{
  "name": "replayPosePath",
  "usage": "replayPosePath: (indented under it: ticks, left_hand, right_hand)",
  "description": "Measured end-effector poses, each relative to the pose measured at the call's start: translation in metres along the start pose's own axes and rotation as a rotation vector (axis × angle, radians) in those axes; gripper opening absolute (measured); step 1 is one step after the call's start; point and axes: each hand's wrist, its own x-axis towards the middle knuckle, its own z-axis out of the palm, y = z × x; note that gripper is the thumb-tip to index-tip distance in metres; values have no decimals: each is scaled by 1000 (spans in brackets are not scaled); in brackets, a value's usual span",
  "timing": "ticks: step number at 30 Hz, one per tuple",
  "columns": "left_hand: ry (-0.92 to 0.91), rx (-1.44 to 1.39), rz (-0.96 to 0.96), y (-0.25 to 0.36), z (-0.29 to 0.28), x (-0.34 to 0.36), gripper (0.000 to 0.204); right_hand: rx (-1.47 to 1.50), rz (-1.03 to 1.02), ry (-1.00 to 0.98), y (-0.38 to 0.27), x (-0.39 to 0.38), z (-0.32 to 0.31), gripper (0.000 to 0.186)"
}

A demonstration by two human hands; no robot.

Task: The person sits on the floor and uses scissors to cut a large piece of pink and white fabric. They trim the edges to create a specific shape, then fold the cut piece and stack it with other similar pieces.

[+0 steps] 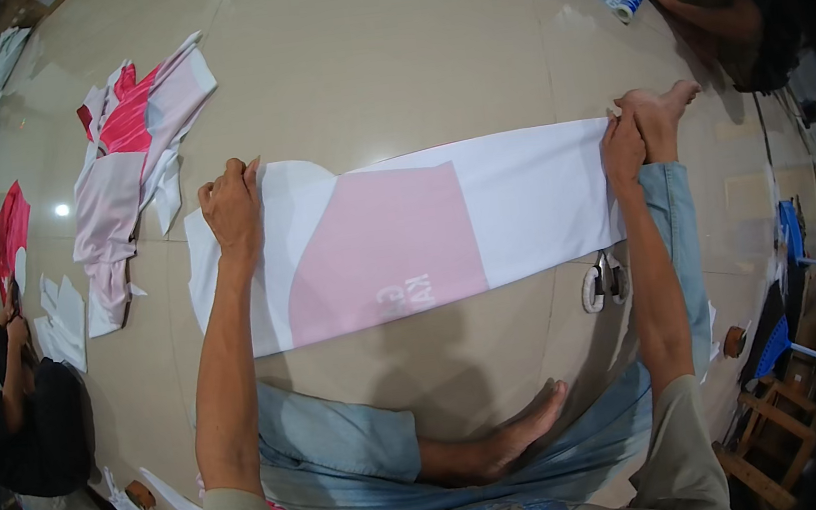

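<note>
A long white fabric piece (541, 184) with a pale pink panel lies stretched flat across the floor in front of me. Faint lettering shows near the panel's close edge. My left hand (234, 214) is closed on the fabric's far edge toward its left end. At the right end, beside my outstretched foot, my right hand (623, 145) pinches the fabric's corner. A pair of scissors (605, 283) with white-wrapped handles lies just below that end, its blades partly under the cloth.
White and bright pink fabric pieces (122, 177) lie in a heap at the far left. One person (17, 400) sits at the left, handling pink cloth (13, 230). Another person (728, 17) at the far right holds a blue-and-white roll (631, 0). A wooden stool (770, 430) stands at the lower right.
</note>
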Motion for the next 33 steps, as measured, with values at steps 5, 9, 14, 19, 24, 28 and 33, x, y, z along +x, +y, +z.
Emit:
replayPosePath:
  ticks: [5,9,14,19,24,28,33]
  left_hand:
    - [17,-31,32,3,2,-9,26]
    - [46,-4,78,0,-1,-4,26]
    - [40,-1,139,-8,-1,2,26]
    - [21,16,164,-13,-2,4,26]
    - [2,-25,193,-15,-4,6,25]
    - [-11,-19,196,-14,-5,6,26]
    - [-44,-42,203,-16,-6,10,24]
  right_hand:
    - [-19,-26,-1,2,-3,-10,31]
    - [-9,-19,-50,-3,-1,-10,33]
    - [17,-61,-67,4,-2,-6,34]
    - [-1,-57,-113,1,-3,-5,33]
    - [-18,-82,-82,3,-3,-3,32]
    - [-30,-50,-108,-1,-4,-3,31]
    - [-48,-43,-97,2,-4,-2,32]
